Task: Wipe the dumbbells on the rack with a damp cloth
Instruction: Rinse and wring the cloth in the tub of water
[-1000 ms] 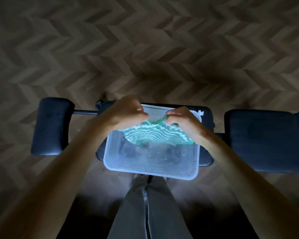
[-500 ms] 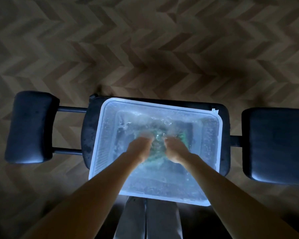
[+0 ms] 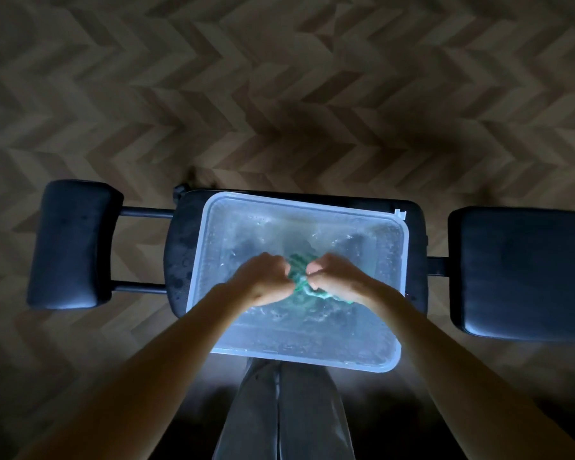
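Over the tub [image 3: 299, 203], clenching the cloth [image 3: 298, 273] in left hand [image 3: 263, 282] and right hand [image 3: 339, 277]. Likely the wringing step; next calls for squeezing out excess water.

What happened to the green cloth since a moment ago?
The cloth was spread out above the tub, went down into the water, and now is scrunched into a ball, squeezed between the left grip and right grip. Neither let go. The tub stays on the bench.
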Available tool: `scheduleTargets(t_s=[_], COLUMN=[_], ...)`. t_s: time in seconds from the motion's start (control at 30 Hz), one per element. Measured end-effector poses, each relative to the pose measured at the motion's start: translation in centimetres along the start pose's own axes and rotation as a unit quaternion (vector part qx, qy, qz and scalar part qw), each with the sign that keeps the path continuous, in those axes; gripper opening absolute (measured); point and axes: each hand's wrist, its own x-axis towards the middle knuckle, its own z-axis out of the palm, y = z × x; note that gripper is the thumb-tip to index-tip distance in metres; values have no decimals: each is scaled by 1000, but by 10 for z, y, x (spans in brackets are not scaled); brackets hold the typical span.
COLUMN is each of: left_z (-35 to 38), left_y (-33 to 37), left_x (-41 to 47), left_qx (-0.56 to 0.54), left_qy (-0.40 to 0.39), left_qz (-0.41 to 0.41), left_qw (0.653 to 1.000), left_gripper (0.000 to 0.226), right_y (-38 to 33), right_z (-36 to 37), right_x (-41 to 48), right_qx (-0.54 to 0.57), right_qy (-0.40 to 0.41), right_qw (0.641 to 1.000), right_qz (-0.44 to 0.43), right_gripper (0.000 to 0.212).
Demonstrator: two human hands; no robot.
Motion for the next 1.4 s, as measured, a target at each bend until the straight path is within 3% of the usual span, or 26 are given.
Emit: scheduleTargets(t_s=[0.07, 0.23, 0.3, 0.37, 0.43, 0.57, 0.63, 0.7, 0.8, 0.9, 1.03, 1.1, 1.27, 1.33, 1.4], left_z=[21, 64, 67, 59, 43, 24, 31, 46, 73, 82, 57, 36, -10, -24, -31], left_y=[-6, -18, -20, -16, -9, -4, -5, -6, -16, -22, -8, 0, 23, 26, 22], left_x=[13, 45, 50, 49, 38, 17, 17, 24, 45, 61, 49, 35, -16, -36, -44], left_qx=[-20, -40, -20, -17, -45, -100, -98, -60, -25, -6, -79, -124, -307, -346, -345], left_qy=[-25, -43, -27, 9, 47, 221, 233, 181, 91, 58, 93, 122, 162, 177, 196], left_qz=[1, -18, -33, -21, -17, -10, 16, 28, -18, -49, -53, -24, 117, 156, 156], left_qw=[999, 998, 999, 1000, 998, 970, 967, 981, 995, 997, 991, 984, 930, 908, 904], left_gripper=[9, 24, 30, 23, 11, 21, 21, 5, 28, 33, 23, 9, 11, 10, 16], right_y=[13, 43, 47, 44, 42, 41, 39, 41, 51, 54, 38, 32, 0, -16, -26], right_z=[15, 45, 46, 41, 32, 24, 25, 30, 40, 42, 34, 30, 15, 5, -4], right_x=[14, 41, 47, 47, 43, 22, 21, 27, 38, 42, 38, 30, -9, -30, -43], right_qx=[-61, -124, -115, -111, -63, 59, 49, 9, -39, -93, -36, 13, 26, 76, 136], right_qy=[-14, 29, 43, 80, 137, 266, 228, 145, 64, 22, 102, 125, 163, 175, 177], right_qw=[998, 992, 992, 991, 988, 960, 971, 989, 997, 994, 993, 992, 979, 973, 967], right_qz=[8, 11, 16, 7, -15, -71, -43, -4, 18, 54, 54, 24, -121, -129, -124], right_gripper=[15, 42, 42, 24, 34, 35, 28, 29, 22, 40, 9, 12, 27, 13, 30])
